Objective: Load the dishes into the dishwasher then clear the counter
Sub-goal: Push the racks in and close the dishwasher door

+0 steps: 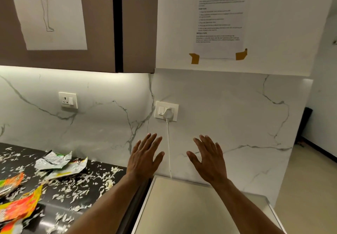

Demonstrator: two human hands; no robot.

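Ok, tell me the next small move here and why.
Probably lower the left hand to the crumpled wrappers on the black counter and gather them. Both hands are open and empty, the right hand raised over the white appliece top, no dishes show, and wrappers and white scraps litter the counter.

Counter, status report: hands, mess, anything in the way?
Left hand and right hand open, empty, raised. Counter littered with wrappers and shreds. No dishes visible. White cord hangs between hands.
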